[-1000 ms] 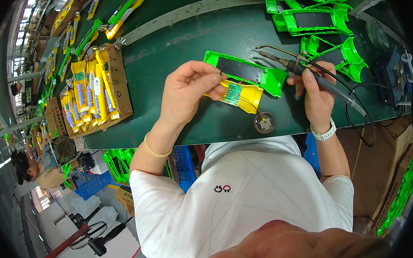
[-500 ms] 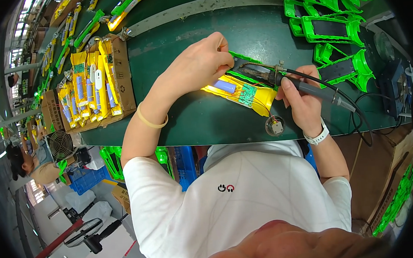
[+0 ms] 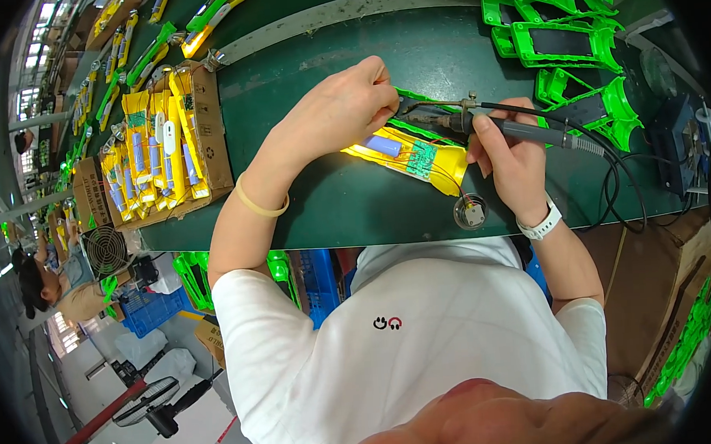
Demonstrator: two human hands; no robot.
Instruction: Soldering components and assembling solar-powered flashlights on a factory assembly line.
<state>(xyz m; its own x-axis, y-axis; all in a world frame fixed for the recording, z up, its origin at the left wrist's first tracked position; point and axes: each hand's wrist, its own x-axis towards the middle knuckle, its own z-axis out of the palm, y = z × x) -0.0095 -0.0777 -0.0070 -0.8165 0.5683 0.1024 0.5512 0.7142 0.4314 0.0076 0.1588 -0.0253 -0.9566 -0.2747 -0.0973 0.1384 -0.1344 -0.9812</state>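
Observation:
My right hand [image 3: 507, 152] grips a soldering iron [image 3: 525, 131] like a pen, a thin wire-feed tube along its upper side. Its front end points left over the dark panel of a green plastic shell, toward my left fingertips. My left hand [image 3: 346, 102] is closed in a pinch at the shell's left end; what is between its fingers is hidden. Partly under the shell lies a yellow casing [image 3: 452, 166] with a blue battery cell [image 3: 382, 145], a green circuit board [image 3: 422, 159] and thin wires. By its right end rests a small round lamp piece [image 3: 470, 212].
A cardboard box [image 3: 213, 125] packed with yellow casings stands at the left. Green shells with dark panels [image 3: 563, 45] are stacked at the far right. A blue soldering station [image 3: 675, 149] sits at the right edge, black cables looping toward it. A metal rail [image 3: 351, 11] crosses behind.
My right hand has shifted slightly left, and the soldering iron lies flatter, its front end nearer my left fingertips. My left hand has stayed almost in place, still pinched.

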